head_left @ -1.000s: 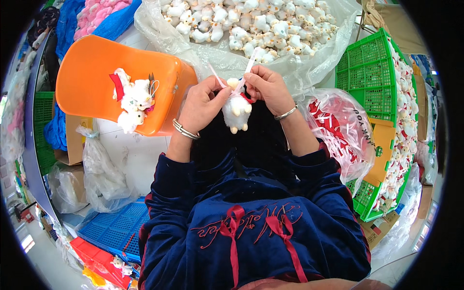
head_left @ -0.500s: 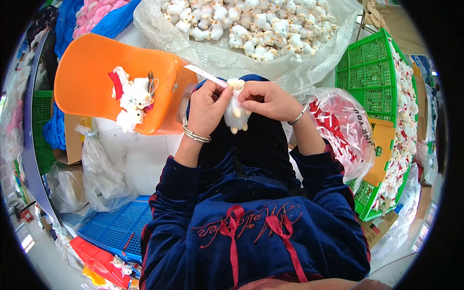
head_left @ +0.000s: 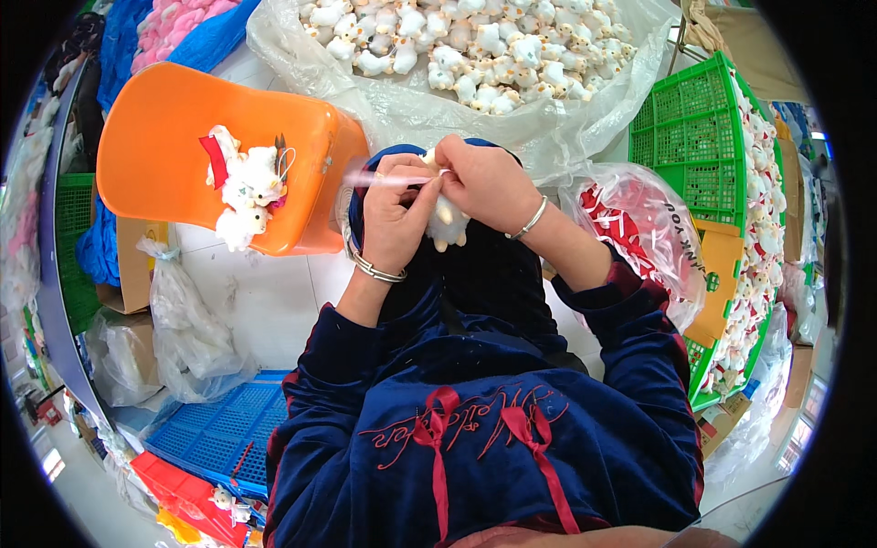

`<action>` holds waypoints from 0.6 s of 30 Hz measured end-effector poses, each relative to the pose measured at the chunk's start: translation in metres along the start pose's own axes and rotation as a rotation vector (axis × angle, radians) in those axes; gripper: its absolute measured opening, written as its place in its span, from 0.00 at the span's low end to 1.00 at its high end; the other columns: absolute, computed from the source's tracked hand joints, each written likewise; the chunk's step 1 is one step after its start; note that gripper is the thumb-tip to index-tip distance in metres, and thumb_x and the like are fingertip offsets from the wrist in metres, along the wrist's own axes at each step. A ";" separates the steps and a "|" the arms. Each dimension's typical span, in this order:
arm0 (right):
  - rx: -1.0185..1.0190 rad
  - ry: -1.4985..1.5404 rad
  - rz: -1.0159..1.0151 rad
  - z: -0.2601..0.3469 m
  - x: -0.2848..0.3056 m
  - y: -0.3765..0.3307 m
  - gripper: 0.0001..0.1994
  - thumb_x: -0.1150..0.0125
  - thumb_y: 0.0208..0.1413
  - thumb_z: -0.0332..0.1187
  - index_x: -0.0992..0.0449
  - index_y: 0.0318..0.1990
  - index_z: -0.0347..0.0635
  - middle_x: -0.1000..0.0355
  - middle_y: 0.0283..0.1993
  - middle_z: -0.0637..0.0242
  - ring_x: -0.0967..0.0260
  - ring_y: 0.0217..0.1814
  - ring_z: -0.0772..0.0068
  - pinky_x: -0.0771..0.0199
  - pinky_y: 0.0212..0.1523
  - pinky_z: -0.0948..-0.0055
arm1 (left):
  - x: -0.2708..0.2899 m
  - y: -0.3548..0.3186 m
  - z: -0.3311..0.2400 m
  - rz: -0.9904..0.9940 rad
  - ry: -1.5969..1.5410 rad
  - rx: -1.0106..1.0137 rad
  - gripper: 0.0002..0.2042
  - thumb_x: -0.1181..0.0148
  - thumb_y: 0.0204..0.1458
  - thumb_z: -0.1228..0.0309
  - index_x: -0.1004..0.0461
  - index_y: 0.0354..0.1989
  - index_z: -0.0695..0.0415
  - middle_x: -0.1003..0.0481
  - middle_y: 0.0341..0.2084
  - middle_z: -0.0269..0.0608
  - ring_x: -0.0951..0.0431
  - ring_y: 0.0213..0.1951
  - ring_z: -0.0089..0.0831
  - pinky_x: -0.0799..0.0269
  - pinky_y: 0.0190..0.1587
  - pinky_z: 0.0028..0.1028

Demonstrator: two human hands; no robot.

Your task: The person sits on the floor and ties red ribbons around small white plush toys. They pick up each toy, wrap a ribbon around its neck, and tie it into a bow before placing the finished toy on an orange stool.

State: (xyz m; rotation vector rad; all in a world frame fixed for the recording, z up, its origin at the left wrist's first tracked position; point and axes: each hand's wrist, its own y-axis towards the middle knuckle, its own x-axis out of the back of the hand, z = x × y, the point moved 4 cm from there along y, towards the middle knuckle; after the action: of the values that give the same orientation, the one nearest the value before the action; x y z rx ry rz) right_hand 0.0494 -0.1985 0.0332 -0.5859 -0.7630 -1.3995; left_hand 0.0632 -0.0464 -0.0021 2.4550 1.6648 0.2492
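Above my lap, a small white plush toy (head_left: 447, 225) hangs legs down between my hands, its head mostly hidden by my fingers. My left hand (head_left: 398, 205) is closed on the toy's side, thumb and fingers pinched near its neck. Opposite it, my right hand (head_left: 486, 183) has its fingertips pinched at the neck, on what looks like the end of a pale ribbon (head_left: 376, 178). That ribbon is smeared by motion and stretches leftward across my left fingers toward an orange stool (head_left: 174, 137). The fingertips overlap, so the exact hold is partly hidden.
Several finished-looking white plush toys (head_left: 245, 187), one with a red ribbon, lie on the stool. A big clear plastic sheet (head_left: 384, 105) ahead holds many plush toys. At right are a bag of red-and-white ribbons (head_left: 626, 233) and a green crate (head_left: 690, 146); a blue crate (head_left: 215, 425) stands lower left.
My right hand has moved up and inward over the toy's head, now covering most of it. The ribbon has swung from a slant to nearly level and is blurred.
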 end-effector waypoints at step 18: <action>0.247 0.143 0.334 -0.006 0.045 0.006 0.06 0.36 0.56 0.26 0.27 0.33 0.35 0.25 0.31 0.61 0.29 0.31 0.64 0.29 0.34 0.67 | 0.004 -0.010 -0.015 0.034 0.303 -0.299 0.08 0.30 0.48 0.80 0.22 0.34 0.57 0.24 0.35 0.40 0.22 0.33 0.34 0.25 0.35 0.30</action>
State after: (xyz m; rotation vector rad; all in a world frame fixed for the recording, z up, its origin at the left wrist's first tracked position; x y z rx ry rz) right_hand 0.0561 -0.2313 0.0639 -0.3940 -0.6757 -1.0100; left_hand 0.0525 -0.0386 0.0109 2.3066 1.5537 0.8457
